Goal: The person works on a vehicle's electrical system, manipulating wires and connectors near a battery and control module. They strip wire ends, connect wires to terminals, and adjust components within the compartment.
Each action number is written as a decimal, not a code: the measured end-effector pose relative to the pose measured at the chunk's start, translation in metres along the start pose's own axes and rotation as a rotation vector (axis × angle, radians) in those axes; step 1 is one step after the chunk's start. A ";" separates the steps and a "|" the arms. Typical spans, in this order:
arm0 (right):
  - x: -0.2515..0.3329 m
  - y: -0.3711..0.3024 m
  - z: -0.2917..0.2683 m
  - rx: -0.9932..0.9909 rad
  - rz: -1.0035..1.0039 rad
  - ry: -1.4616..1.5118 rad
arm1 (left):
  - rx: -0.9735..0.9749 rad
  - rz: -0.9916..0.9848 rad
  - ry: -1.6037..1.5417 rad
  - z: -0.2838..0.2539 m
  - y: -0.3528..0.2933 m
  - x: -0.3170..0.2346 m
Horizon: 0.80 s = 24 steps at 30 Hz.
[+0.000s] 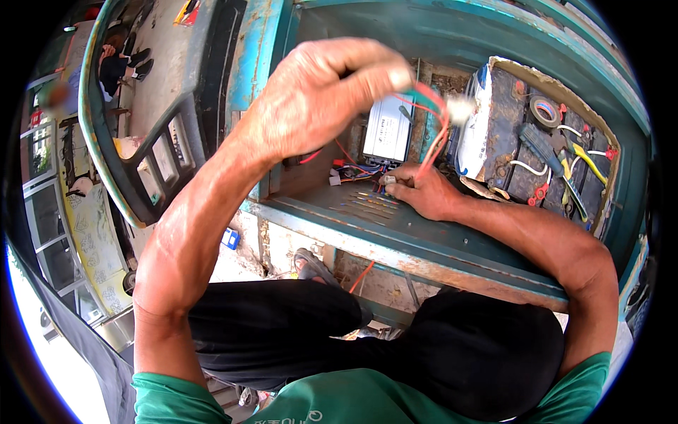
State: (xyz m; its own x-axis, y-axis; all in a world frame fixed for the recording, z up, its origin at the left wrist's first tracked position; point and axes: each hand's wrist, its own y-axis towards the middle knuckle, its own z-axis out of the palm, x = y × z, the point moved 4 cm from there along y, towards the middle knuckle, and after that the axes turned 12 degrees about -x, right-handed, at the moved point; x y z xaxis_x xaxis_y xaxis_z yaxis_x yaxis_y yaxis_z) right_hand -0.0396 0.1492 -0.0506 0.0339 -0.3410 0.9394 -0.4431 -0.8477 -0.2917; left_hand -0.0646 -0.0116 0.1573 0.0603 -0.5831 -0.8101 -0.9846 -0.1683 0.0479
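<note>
My left hand (332,92) is raised over the open teal metal box, thumb and fingers closed on a bundle of red and green wires (439,124). The bundle hangs in a loop from it, with a white plug connector (461,109) smeared by motion at one side. Lower down, near the box floor, my right hand (427,191) pinches a small pale connector (390,181) with wires on it. Just beyond that hand stands a silver control box (388,129), and a cluster of coloured wires (357,169) comes out at its near end. Another white plug (335,178) lies left of these wires.
Black batteries (505,134) fill the right of the box, with a tape roll (544,112), yellow-handled pliers (588,164) and a blue-grey tool (540,145) on top. The rusty rim (402,247) runs before my knees. A person (116,71) sits at far left.
</note>
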 end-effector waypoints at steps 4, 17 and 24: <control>-0.003 0.001 0.001 0.034 -0.036 0.019 | 0.219 -0.096 0.182 0.004 -0.008 0.001; -0.005 0.002 0.000 0.048 0.128 0.019 | 0.142 -0.316 -0.064 -0.024 -0.028 0.013; -0.015 0.006 0.007 0.088 0.188 0.184 | 0.214 0.008 0.285 -0.030 -0.039 -0.013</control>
State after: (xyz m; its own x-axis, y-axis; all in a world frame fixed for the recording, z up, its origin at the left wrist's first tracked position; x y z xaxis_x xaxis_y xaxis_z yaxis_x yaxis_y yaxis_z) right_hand -0.0369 0.1468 -0.0680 -0.2081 -0.4229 0.8820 -0.3463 -0.8114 -0.4708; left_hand -0.0221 -0.0213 0.1833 0.0665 -0.7871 -0.6133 -0.9955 -0.0104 -0.0946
